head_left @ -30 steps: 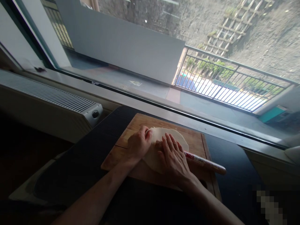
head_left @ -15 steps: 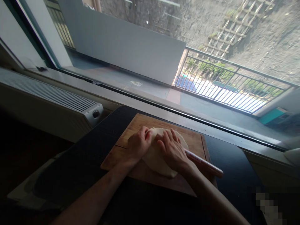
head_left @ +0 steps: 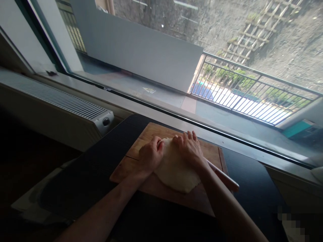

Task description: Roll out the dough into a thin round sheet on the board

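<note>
A flat, pale sheet of dough [head_left: 176, 171] lies on a wooden cutting board [head_left: 143, 137]. My left hand [head_left: 152, 154] is closed at the dough's left edge, its fingers curled there and their tips partly hidden. My right hand [head_left: 189, 146] rests over the upper right part of the dough, fingers stretched out and palm down. Beside my right wrist a rolling pin [head_left: 225, 178] slants toward the lower right, its end reaching past the board. My right hand and forearm hide the pin's far part, so I cannot tell how it meets the dough.
The board stands on a dark table [head_left: 252, 181] with rounded corners. Beyond its far edge run a window sill [head_left: 161, 112] and a large window. To the left is a white radiator [head_left: 75, 107]. Outside are a balcony railing [head_left: 257, 89] and a slope.
My right hand has moved away toward the far right edge of the dough, uncovering more of its middle. My left hand keeps its place. The view has shifted slightly.
</note>
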{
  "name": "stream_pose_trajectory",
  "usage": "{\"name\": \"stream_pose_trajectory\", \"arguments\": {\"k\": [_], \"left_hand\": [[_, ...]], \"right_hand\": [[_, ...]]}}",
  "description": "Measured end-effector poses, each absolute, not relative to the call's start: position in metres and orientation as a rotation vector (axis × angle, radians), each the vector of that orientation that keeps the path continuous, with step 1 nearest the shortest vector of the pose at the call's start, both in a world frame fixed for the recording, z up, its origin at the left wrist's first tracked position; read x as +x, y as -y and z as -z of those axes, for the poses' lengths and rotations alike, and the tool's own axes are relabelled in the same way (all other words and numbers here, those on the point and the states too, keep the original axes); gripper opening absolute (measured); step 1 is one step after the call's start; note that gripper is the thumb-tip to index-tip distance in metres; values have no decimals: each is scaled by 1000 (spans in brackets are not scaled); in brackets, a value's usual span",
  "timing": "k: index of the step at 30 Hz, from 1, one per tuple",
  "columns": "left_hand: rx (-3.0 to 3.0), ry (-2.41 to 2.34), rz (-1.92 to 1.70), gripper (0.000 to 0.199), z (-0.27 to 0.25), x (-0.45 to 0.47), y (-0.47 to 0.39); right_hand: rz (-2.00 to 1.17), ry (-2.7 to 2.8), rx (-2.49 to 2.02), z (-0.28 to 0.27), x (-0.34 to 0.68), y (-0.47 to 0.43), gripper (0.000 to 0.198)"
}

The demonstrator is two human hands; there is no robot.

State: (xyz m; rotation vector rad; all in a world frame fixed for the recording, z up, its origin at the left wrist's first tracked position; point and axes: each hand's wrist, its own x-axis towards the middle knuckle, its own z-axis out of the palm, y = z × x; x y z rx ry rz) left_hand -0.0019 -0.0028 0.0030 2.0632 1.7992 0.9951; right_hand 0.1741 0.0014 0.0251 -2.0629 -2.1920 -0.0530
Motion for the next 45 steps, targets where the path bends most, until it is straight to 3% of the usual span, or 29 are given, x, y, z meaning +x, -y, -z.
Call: {"name": "stream_pose_trajectory", "arguments": {"k": [4,9,15,21,25,30,33,39,43,45], "left_hand": [[2060,-1804,-992,30,-1,-1,4],[2070,-1883,-830,30,-9,1,-8],[2026,-1753,-456,35,-57,21,-43],[2092,-1463,-123,24,-98,64,-34],[2136,-1151,-225,24,-129,92,-2],[1822,-965,-693,29,-163,106,28],[1622,-1044,-788,29,-144,81,32],[1693,-1357,-646,28,-54,-1,29],[1905,-1410,-493,37,-46,-10,7],[1998,-1490,-415,42,-47,-1,-5]], "right_hand": [[237,2096,-1950,-13,156,18,48],[384,1901,-2042,-32,199,-35,51],[239,1973,-2038,-28,237,12,37],[132,1798,-2062,-23,284,73,27],[74,1595,-2074,-37,311,82,28],[34,1515,-1988,-55,326,88,32],[48,1513,-1990,-65,328,93,33],[88,1907,-1906,-68,293,99,29],[-117,2195,-1802,-60,245,92,25],[-204,2196,-1864,-52,221,88,34]]}}
